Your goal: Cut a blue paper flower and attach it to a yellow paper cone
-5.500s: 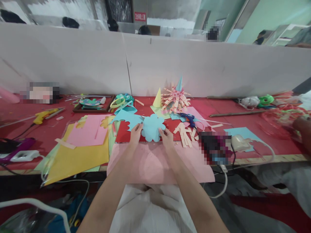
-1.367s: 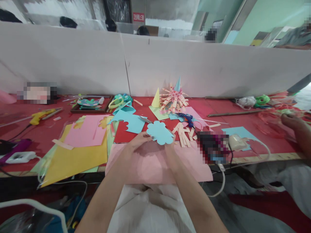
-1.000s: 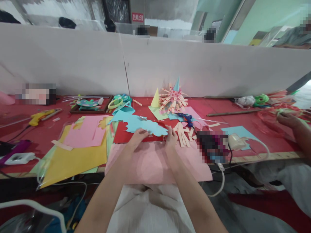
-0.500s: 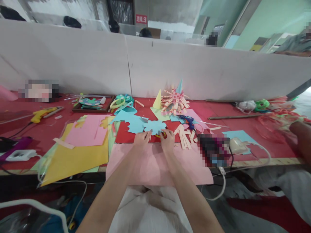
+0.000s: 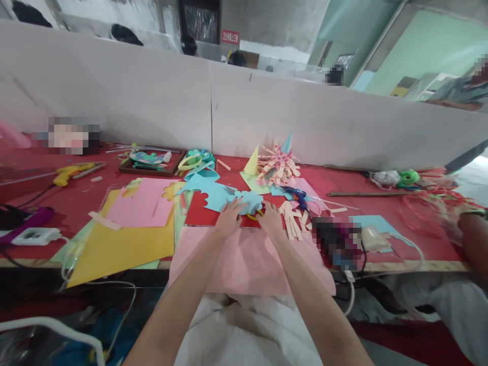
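Since the picture half a second ago, your left hand has slid forward onto the near left edge of the blue flower cutout, and your view has tipped a little. Both your forearms reach forward from six o'clock and converge, backs of the hands up. Your left fingers are parted and extended, laid over the paper. Your right hand bends inward, its fingers narrow and low at a curved yellow piece by the cutout's near right edge; whether they pinch it, you can't really tell at this size.

The cutout lies just ahead of and between your hands, over the red sheet; from it, your left hand is at eight o'clock and your right at four. The notched blue sheet is beside it at nine. At twelve stands the yellow cone, with the spiky pink paper piece at one. The dark blue glue gun lies at three, and the cream paper strips lie at four, just beyond your right hand. At six, the pink sheet spreads beneath your wrists, toward your lap.
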The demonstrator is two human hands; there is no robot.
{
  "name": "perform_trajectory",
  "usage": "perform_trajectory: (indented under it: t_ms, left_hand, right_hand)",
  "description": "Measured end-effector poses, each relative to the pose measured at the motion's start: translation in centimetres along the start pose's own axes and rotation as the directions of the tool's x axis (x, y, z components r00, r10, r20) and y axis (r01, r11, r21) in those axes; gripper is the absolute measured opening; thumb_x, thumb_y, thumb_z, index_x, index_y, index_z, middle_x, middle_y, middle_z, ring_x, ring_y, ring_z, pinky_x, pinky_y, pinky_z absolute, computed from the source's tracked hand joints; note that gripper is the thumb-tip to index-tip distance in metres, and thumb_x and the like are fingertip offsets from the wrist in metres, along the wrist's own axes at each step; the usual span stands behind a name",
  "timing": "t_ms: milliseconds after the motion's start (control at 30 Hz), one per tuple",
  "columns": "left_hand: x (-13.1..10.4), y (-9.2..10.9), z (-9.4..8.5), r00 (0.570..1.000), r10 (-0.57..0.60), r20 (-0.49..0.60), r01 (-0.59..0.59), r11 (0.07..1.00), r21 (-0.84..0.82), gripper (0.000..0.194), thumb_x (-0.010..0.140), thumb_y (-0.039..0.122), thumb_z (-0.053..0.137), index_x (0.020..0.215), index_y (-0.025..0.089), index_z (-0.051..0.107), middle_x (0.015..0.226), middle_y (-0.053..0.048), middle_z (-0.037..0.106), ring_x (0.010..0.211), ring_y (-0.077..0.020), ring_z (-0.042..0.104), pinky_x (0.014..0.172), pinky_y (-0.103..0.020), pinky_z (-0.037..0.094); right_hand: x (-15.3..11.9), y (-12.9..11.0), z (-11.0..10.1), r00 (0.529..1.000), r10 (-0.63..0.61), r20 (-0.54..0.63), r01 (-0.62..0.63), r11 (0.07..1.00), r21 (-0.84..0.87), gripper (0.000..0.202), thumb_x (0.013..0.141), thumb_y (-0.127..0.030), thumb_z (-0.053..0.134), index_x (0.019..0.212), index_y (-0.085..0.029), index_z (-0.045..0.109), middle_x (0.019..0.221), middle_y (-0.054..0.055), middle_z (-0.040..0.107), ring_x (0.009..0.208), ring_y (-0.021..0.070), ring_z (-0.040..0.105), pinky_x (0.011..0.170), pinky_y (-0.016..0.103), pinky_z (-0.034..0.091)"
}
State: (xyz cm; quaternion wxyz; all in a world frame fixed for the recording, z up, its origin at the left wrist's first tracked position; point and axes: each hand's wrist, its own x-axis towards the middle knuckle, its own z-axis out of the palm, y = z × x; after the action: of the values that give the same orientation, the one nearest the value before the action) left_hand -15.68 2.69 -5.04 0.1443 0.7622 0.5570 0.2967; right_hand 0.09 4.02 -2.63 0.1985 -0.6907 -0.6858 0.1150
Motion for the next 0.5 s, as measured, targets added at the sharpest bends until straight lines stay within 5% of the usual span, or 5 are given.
perform_trajectory:
  t_ms: [167, 300, 400, 500]
  left_hand:
    - [0.2, -0.6, -0.3, 0.983, -0.162, -0.084, 0.139, 0.964, -0.227, 0.04, 0.086, 0.015, 0.034, 0.114, 0.023, 0.061, 0.119, -0.003, 0.064, 0.111, -0.0182, 0.057, 0.099, -0.033, 0.04]
    - [0.4, -1.3, -0.6, 0.911, -0.358, -0.203, 0.242, 0.865, -0.44, 0.035, 0.085, 0.023, 0.041, 0.112, 0.023, 0.064, 0.111, -0.002, 0.068, 0.105, -0.0204, 0.059, 0.093, -0.031, 0.044]
    - [0.6, -1.7, -0.6, 0.888, -0.415, -0.197, 0.276, 0.824, -0.494, 0.034, 0.085, 0.025, 0.043, 0.112, 0.022, 0.064, 0.102, -0.001, 0.07, 0.098, -0.02, 0.061, 0.09, -0.032, 0.045]
    - [0.7, -1.9, -0.5, 0.879, -0.433, -0.198, 0.289, 0.815, -0.503, 0.036, 0.084, 0.025, 0.044, 0.114, 0.019, 0.063, 0.1, -0.001, 0.07, 0.095, -0.0206, 0.061, 0.088, -0.033, 0.045]
  right_hand:
    - [-0.3, -0.7, -0.6, 0.999, -0.034, 0.038, 0.039, 0.988, -0.153, 0.037, 0.08, -0.023, 0.054, 0.114, -0.009, 0.056, 0.112, 0.017, 0.059, 0.109, 0.0295, 0.051, 0.089, 0.037, 0.039]
    - [0.6, -1.7, -1.5, 0.978, -0.103, 0.18, 0.155, 0.939, -0.308, 0.033, 0.082, -0.02, 0.052, 0.11, -0.004, 0.057, 0.11, 0.021, 0.058, 0.108, 0.0289, 0.055, 0.085, 0.034, 0.043]
    - [2.3, -2.5, -2.0, 0.93, -0.068, 0.362, 0.204, 0.913, -0.354, 0.04, 0.079, -0.017, 0.054, 0.117, -0.007, 0.054, 0.116, 0.021, 0.058, 0.102, 0.0279, 0.06, 0.078, 0.033, 0.046]
    - [4.0, -3.0, -2.1, 0.902, -0.053, 0.427, 0.218, 0.912, -0.348, 0.035, 0.073, -0.023, 0.061, 0.106, -0.01, 0.062, 0.106, 0.019, 0.065, 0.097, 0.0299, 0.063, 0.074, 0.034, 0.047]
